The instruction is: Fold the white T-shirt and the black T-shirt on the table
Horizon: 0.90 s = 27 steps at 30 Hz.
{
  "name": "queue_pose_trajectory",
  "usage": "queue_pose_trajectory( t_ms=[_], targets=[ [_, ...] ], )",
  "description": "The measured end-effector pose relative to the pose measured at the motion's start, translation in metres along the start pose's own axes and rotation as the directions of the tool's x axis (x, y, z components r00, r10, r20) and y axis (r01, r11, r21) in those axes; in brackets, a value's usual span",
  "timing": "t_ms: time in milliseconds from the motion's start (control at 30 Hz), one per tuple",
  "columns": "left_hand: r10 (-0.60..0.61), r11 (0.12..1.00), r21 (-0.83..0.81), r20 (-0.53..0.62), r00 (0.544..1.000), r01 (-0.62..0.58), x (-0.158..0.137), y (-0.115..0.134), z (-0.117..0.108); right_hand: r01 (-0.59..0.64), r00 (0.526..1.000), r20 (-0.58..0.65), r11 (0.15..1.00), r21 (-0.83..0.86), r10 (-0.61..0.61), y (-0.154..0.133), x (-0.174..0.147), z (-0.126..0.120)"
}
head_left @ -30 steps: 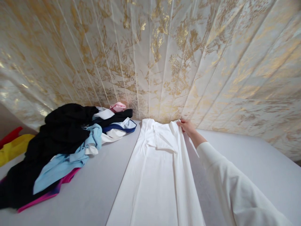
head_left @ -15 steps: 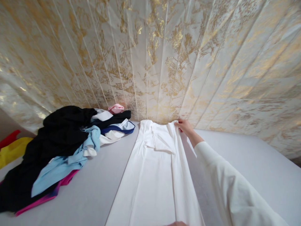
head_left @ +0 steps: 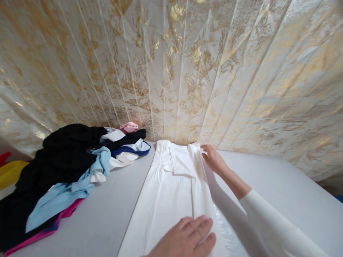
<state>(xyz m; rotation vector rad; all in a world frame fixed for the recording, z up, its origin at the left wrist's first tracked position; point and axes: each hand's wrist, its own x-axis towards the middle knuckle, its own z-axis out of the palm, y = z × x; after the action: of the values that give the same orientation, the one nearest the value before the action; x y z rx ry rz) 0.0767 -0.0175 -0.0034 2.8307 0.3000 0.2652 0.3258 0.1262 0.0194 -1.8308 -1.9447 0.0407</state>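
A long white garment (head_left: 174, 192) lies lengthwise on the pale table, its narrow top end near the curtain and its lower end running out of view. Flat across its lower right part rests my left hand (head_left: 191, 235), fingers extended. My right hand (head_left: 213, 157) is beside the garment's top right corner, thumb and fingers apart, holding nothing. A loose flap of white cloth lies folded over near the top. Whether my right fingertips still touch the edge is hard to tell.
A heap of clothes lies on the left: a black garment (head_left: 61, 153), a light blue one (head_left: 61, 200), a pink piece (head_left: 129, 126) and a yellow one (head_left: 12, 174). Behind the table (head_left: 268, 185) hangs a white and gold curtain (head_left: 171, 71). Some clear shiny plastic (head_left: 227, 232) shows beside the garment.
My right hand has let go of the garment's top corner and opened. My left hand has come up from the bottom edge onto the white cloth. The view has shifted slightly.
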Motion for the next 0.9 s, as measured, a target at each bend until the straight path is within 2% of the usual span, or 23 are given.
queue_pose_trajectory(
  t_ms=[100, 200, 367, 467, 567, 667, 767, 900],
  targets=[
    [-0.087, 0.996, 0.031, 0.004, 0.996, 0.086, 0.011, -0.008, -0.008, 0.162, 0.985, 0.058, 0.987, 0.009, -0.163, -0.004, -0.043, 0.003],
    [-0.139, 0.990, -0.012, 0.023, 0.990, 0.139, 0.018, -0.009, -0.006, 0.274, 0.956, 0.136, 0.958, -0.084, -0.262, 0.006, -0.057, 0.013],
    [-0.126, 0.990, -0.057, 0.054, 0.991, 0.129, 0.020, -0.009, 0.001, 0.219, 0.964, 0.195, 0.953, -0.207, -0.179, 0.023, -0.031, 0.019],
    [-0.115, 0.989, -0.088, 0.087, 0.990, 0.123, 0.019, -0.011, -0.001, 0.218, 0.966, 0.184, 0.951, -0.218, -0.179, 0.013, -0.028, 0.018],
    [-0.115, 0.988, -0.093, 0.085, 0.990, 0.123, 0.019, -0.011, -0.002, 0.239, 0.959, 0.205, 0.949, -0.208, -0.196, -0.005, -0.042, 0.023],
    [-0.134, 0.988, -0.073, 0.057, 0.989, 0.138, 0.019, -0.009, 0.000, 0.187, 0.963, 0.233, 0.958, -0.216, -0.135, -0.016, -0.047, 0.033],
    [-0.134, 0.987, -0.077, 0.057, 0.989, 0.138, 0.019, -0.008, 0.003, 0.114, 0.972, 0.227, 0.965, -0.235, -0.060, -0.018, -0.033, 0.040],
    [-0.119, 0.987, -0.098, 0.070, 0.990, 0.126, 0.020, -0.010, 0.003, 0.094, 0.974, 0.221, 0.970, -0.226, -0.043, -0.021, -0.012, 0.043]
  ],
)
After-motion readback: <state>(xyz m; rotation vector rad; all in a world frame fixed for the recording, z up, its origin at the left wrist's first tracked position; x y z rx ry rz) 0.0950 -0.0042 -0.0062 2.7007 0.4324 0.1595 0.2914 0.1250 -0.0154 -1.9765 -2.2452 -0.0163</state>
